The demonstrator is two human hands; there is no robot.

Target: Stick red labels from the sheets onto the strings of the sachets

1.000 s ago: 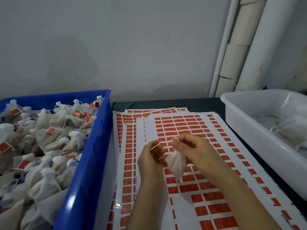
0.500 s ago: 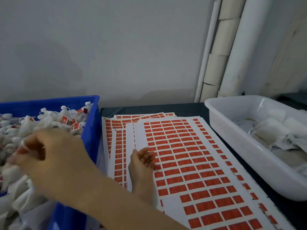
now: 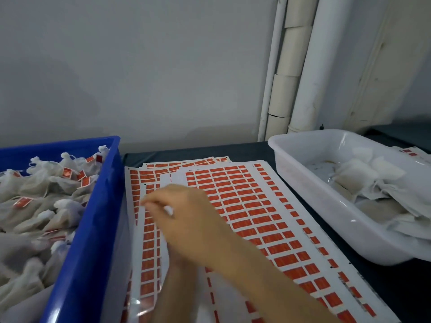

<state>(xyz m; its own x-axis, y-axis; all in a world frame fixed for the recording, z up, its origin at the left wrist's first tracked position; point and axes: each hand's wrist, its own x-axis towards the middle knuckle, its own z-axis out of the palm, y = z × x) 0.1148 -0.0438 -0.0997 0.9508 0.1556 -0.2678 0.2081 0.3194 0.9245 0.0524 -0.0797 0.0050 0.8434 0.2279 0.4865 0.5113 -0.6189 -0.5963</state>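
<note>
Red-label sheets [image 3: 245, 206] now lying under right hand [image 3: 182, 213], which was reaching over blue crate [image 3: 93, 229] half a second back. Fingers curling, blurred: cannot tell whether pinching anything. Left hand, earlier lying palm-up on sheets, now hiding beneath right hand, state unreadable; only left forearm [image 3: 172, 294] showing. Sheets fanning on dark table [image 3: 396, 287] between crate and white tray [image 3: 314, 201], long axis running near-to-far, far end leaning left. Tagged sachets [image 3: 46, 183] filling crate, plain sachets [image 3: 363, 178] lying in tray.
</note>
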